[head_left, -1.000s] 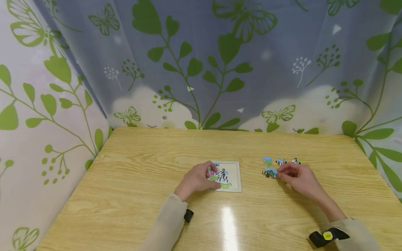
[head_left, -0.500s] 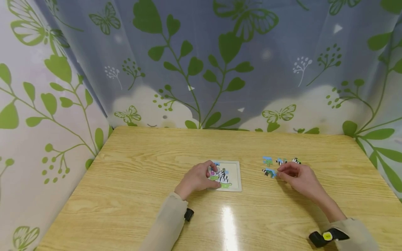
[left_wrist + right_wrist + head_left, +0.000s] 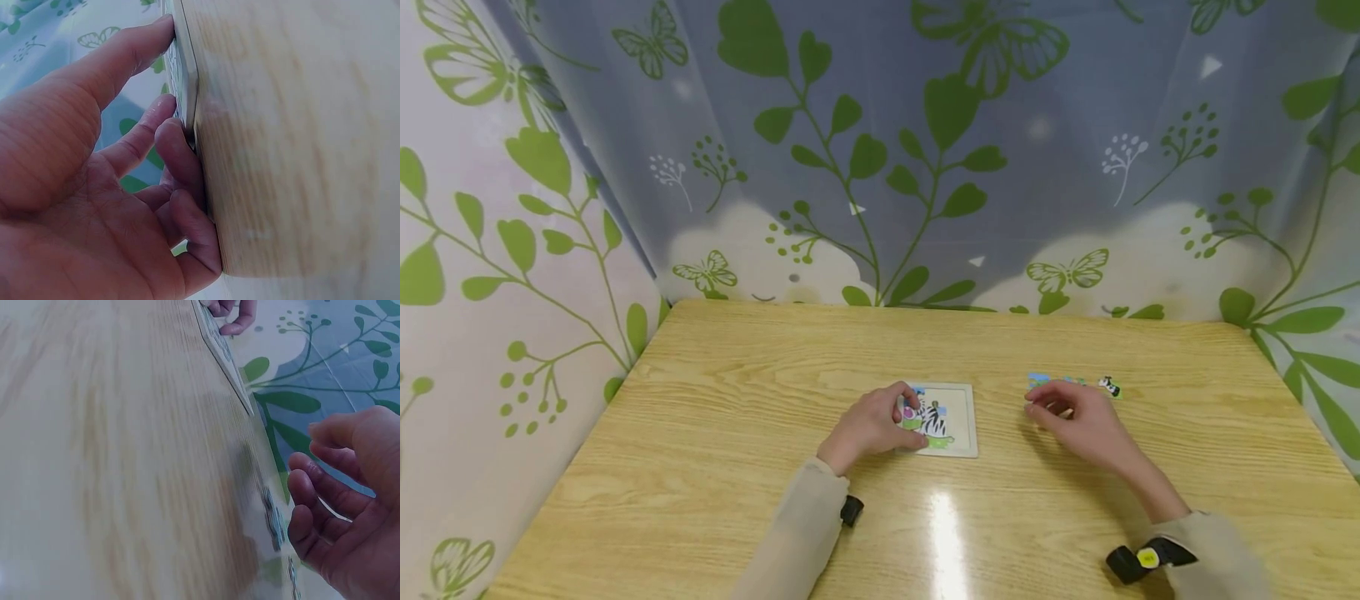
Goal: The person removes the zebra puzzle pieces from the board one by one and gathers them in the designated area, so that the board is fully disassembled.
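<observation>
My left hand point(image 3: 874, 423) holds the left side of a square puzzle board point(image 3: 964, 448), partly covering its zebra picture. In the left wrist view, thumb and index fingertips rest at the board's face, and the other fingers point(image 3: 181, 147) curl against its edge. My right hand point(image 3: 1086, 425) hovers over the loose puzzle pieces, fingers loosely bent, thumb close to the index finger. No piece shows at those fingertips in the right wrist view; pieces point(image 3: 274, 519) lie on the table below them. In the head view this hand hides the nearest piece and partly covers others.
Behind the right hand, a blue piece point(image 3: 1037, 380) and a black-and-white piece point(image 3: 1108, 386) lie on the wooden table point(image 3: 737, 383). A patterned curtain point(image 3: 880, 167) hangs along the table's back edge. Dark straps point(image 3: 1150, 560) circle the sleeves.
My right hand has moved left from the right edge of the front piece and now covers the place where that piece lay. The left hand stays on the board.
</observation>
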Motion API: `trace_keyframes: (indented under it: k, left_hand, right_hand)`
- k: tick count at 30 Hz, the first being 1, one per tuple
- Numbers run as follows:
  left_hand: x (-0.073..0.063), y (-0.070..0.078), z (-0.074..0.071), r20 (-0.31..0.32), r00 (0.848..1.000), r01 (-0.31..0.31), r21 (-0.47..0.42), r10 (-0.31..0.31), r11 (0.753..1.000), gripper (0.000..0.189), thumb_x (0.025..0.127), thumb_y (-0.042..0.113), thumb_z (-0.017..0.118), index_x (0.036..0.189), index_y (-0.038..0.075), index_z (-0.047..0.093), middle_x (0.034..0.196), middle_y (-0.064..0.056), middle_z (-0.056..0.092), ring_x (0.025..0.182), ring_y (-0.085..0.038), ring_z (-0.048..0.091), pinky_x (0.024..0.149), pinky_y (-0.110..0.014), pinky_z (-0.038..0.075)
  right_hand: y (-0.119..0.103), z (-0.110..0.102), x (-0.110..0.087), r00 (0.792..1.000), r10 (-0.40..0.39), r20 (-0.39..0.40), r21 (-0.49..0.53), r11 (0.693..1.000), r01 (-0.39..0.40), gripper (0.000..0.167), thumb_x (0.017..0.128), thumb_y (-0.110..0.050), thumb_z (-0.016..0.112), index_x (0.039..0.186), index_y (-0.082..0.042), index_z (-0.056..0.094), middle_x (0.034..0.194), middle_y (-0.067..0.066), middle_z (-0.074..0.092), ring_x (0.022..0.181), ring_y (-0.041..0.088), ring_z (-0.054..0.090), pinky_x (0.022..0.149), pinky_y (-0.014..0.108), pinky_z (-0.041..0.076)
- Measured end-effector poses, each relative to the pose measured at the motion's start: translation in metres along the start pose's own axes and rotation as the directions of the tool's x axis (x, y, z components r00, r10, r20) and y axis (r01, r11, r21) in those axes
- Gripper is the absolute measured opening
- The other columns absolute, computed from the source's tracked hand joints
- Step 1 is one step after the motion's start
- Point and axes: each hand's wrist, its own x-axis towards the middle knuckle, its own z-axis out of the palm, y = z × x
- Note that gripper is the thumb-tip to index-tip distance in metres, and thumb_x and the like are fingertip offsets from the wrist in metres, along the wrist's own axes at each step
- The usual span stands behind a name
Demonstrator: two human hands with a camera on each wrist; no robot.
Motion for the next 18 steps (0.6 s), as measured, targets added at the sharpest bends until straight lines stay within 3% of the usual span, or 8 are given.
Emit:
trace_keyframes:
  k: [18]
  left_hand:
    - [0.0,0.001,0.0,0.002,1.0,0.007,0.008,-0.007,1.0,0.042,0.082,0.031,0.086,0.114,0.02,0.061,0.087,-0.002,0.052,0.076,-0.017,0.048,0.064,-0.03,0.036]
  right_hand:
    - [-0.035,0.049,0.025,0.992,-0.075,0.098,0.035,0.997,0.072,0.014,0.096,-0.02,0.072,0.107,-0.012,0.074,0.092,-0.002,0.073,0.081,0.01,0.065,0.07,0.025,0.054]
